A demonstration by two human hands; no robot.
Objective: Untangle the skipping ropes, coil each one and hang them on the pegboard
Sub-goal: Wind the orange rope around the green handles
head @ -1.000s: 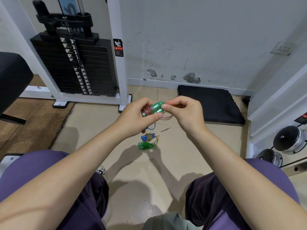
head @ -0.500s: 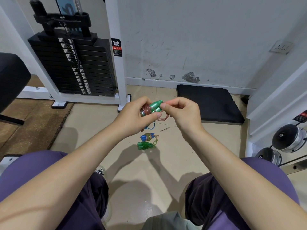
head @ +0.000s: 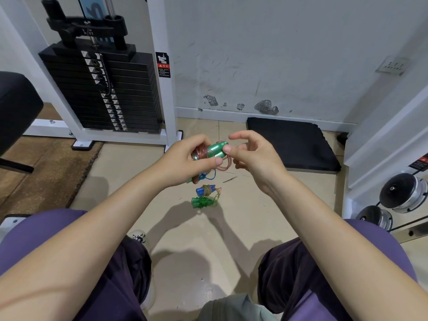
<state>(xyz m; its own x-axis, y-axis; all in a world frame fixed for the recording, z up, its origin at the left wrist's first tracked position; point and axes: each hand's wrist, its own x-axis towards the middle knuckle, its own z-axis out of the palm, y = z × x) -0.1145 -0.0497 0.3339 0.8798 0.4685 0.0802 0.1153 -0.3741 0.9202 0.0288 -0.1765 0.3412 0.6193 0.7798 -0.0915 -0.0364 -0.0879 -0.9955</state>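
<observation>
The left hand [head: 185,158] grips a pair of green skipping-rope handles [head: 216,149] wound with pinkish rope [head: 225,164], held above the floor, long axis slanting up to the far right. The right hand [head: 257,156] pinches the rope just beside them, forefinger raised. Two coiled ropes, blue-handled [head: 205,190] and green-handled [head: 202,202], lie on the floor [head: 254,209] below.

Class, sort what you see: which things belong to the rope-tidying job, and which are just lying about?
Job: green-handled rope in the left hand; right hand; blue-handled rope and green rope bundle on the floor.
Lying about: weight stack; black mat; dumbbells.
</observation>
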